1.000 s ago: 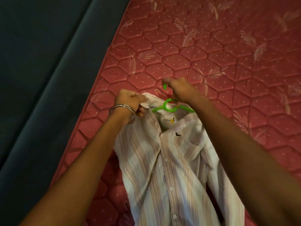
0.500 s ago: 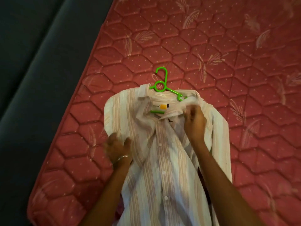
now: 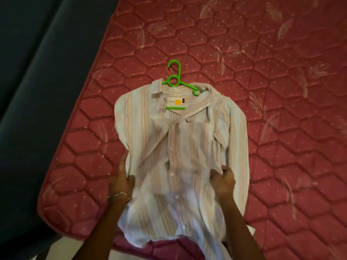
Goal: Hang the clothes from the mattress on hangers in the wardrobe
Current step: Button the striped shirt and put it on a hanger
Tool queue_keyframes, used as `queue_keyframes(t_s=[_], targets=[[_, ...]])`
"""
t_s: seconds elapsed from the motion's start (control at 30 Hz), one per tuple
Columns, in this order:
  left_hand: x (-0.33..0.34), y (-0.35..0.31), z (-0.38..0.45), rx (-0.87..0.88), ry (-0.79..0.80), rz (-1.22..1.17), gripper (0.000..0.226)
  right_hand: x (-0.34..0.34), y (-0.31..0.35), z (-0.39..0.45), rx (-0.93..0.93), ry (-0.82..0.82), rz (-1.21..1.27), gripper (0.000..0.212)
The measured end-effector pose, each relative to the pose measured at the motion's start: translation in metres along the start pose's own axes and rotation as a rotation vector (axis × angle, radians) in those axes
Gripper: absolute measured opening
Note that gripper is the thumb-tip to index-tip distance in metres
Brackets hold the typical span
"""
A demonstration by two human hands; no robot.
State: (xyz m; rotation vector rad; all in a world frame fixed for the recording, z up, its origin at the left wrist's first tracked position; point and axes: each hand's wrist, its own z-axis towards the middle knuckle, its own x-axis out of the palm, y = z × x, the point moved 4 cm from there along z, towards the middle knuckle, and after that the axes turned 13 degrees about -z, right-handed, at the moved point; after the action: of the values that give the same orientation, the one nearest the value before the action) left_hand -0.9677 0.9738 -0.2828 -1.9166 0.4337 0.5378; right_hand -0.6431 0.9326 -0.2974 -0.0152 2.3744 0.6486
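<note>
A striped shirt (image 3: 180, 147) lay flat on the red quilted mattress (image 3: 281, 91), already threaded onto a green plastic hanger (image 3: 175, 79) whose hook pointed away from the person, past the collar. The garment's long axis ran straight from the hem nearest the person up to that hook. Both hands gripped the shirt's body about midway down — the left hand (image 3: 122, 182), a thin bangle (image 3: 118, 195) at its wrist, curled around the fabric at the left side seam, the right hand (image 3: 223, 182) bunching cloth on the opposite side. The hook sat well beyond both hands, roughly centred between them, perhaps a little nearer the left. A neck label (image 3: 175, 101) carried a yellow patch and small dark lettering, too blurred to read. Dark floor (image 3: 37, 91) bordered the mattress on the left.
</note>
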Motion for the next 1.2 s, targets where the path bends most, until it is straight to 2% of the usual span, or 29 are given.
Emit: queue_keyframes(t_s=[0.03,0.1,0.17,0.2,0.27,0.33,0.37,0.4,0.43,0.47,0.57,0.63,0.7,0.77,0.83,0.97,1.07,1.2], targets=[[-0.009,0.017,-0.007,0.034,0.076,0.096,0.090,-0.012,-0.007,-0.007,0.030,-0.012,-0.033,0.019],[-0.018,0.043,-0.018,0.002,0.236,0.316,0.092,-0.021,-0.028,-0.016,0.085,0.120,-0.290,0.020],[-0.023,0.055,-0.032,-0.193,0.370,0.555,0.078,-0.020,-0.047,-0.029,0.108,0.327,-0.628,0.017],[-0.024,0.055,-0.038,-0.298,0.389,0.654,0.065,-0.019,-0.051,-0.035,0.078,0.376,-0.790,0.014],[-0.020,0.046,-0.050,-0.296,0.222,0.800,0.041,-0.015,-0.048,-0.040,-0.050,0.293,-1.036,0.022],[-0.015,0.020,-0.064,-0.180,-0.061,0.859,0.047,-0.016,-0.025,-0.040,-0.104,0.012,-1.171,0.038],[-0.009,0.006,-0.065,-0.124,-0.154,0.846,0.040,-0.013,-0.008,-0.040,-0.191,-0.106,-1.135,0.038],[-0.003,-0.009,-0.061,-0.086,-0.185,0.810,0.027,-0.007,0.009,-0.038,-0.351,-0.157,-1.009,0.032],[0.006,-0.020,-0.050,0.001,-0.186,0.755,0.015,0.003,0.024,-0.036,-0.478,-0.122,-0.805,0.023],[0.015,-0.033,-0.039,0.061,-0.143,0.658,0.008,0.011,0.039,-0.038,-0.520,-0.046,-0.605,0.017],[0.047,-0.058,-0.001,0.305,-0.063,0.376,0.009,0.043,0.071,-0.034,-0.378,0.190,-0.327,0.030],[0.068,-0.073,0.024,0.399,-0.028,0.354,0.010,0.068,0.077,-0.021,-0.256,0.216,-0.214,0.033],[0.083,-0.079,0.048,0.316,0.045,0.492,0.004,0.082,0.078,-0.011,-0.138,0.181,-0.091,0.027],[0.087,-0.068,0.062,0.107,0.046,0.645,0.019,0.089,0.073,-0.007,-0.012,0.194,0.074,0.018],[0.077,-0.056,0.063,-0.028,-0.007,0.617,0.023,0.095,0.072,-0.009,0.074,0.257,0.258,0.012],[0.056,-0.034,0.063,-0.166,-0.054,0.351,0.022,0.100,0.071,-0.010,0.008,0.252,0.265,0.025],[0.053,-0.029,0.065,-0.199,-0.050,0.168,0.024,0.098,0.075,-0.010,-0.074,0.230,0.238,0.018],[0.058,-0.030,0.066,-0.221,-0.113,0.133,0.020,0.093,0.073,-0.011,-0.135,0.199,0.252,0.019]])
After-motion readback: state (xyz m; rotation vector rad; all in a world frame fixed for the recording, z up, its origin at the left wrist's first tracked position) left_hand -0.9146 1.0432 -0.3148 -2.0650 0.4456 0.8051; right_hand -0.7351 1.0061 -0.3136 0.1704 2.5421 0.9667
